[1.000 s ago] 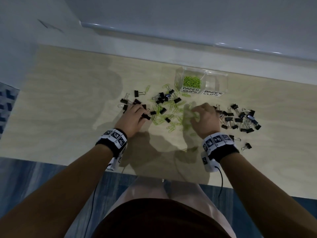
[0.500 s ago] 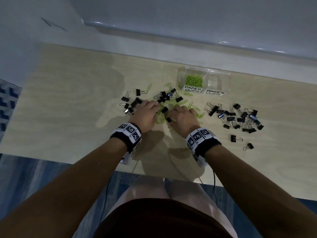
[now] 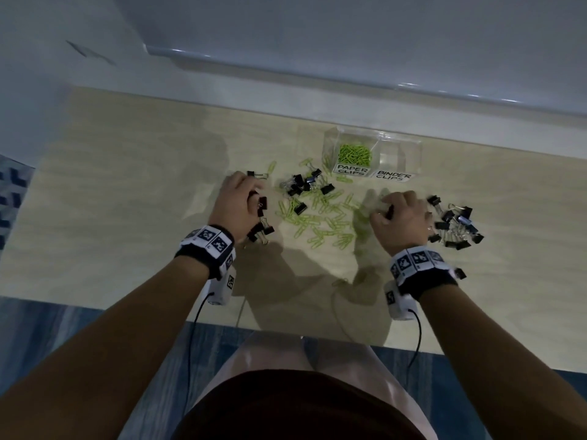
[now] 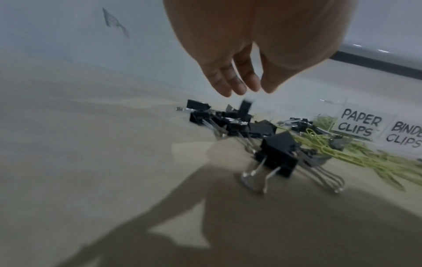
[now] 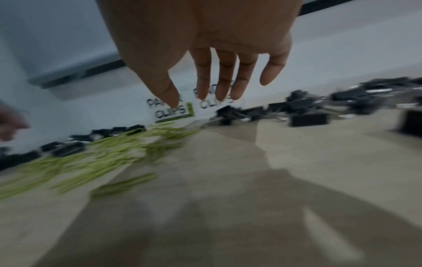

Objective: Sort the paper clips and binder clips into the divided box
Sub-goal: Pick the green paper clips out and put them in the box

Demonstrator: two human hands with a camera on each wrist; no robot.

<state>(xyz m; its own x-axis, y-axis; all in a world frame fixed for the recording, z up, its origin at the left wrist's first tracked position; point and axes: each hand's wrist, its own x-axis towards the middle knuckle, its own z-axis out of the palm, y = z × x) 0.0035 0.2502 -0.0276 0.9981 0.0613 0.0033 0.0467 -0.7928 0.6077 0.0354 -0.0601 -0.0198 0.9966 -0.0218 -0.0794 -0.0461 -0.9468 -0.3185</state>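
The left hand [image 3: 236, 206] lies left of centre in the head view, palm down over a small group of black binder clips [image 3: 262, 204] on the table [image 3: 127, 217]. In the left wrist view its fingers [image 4: 224, 79] are straight and close together, pointing down toward the clips and gripping nothing; whether the tips touch a clip cannot be told.

The right hand [image 3: 401, 217] is right of centre in the head view, just left of a larger pile of binder clips [image 3: 457, 225]. In the right wrist view its fingers [image 5: 224, 77] are extended and a little spread, with nothing between them, though that picture is blurred. In the head view a dark clip shows at the thumb side of this hand; whether it is touched or merely beside the hand is unclear.

Between the two hands, green paper clips [image 3: 320, 217] are scattered on the table, with another knot of binder clips [image 3: 303, 184] at their upper edge.

The clear divided box [image 3: 409, 154] stands in the upper centre-right of the head view, beyond the scatter. Its left compartment, labelled PAPER CLIPS [image 3: 351, 169], holds a heap of green paper clips [image 3: 354, 154]; the right one is labelled BINDER CLIPS [image 3: 394, 176].
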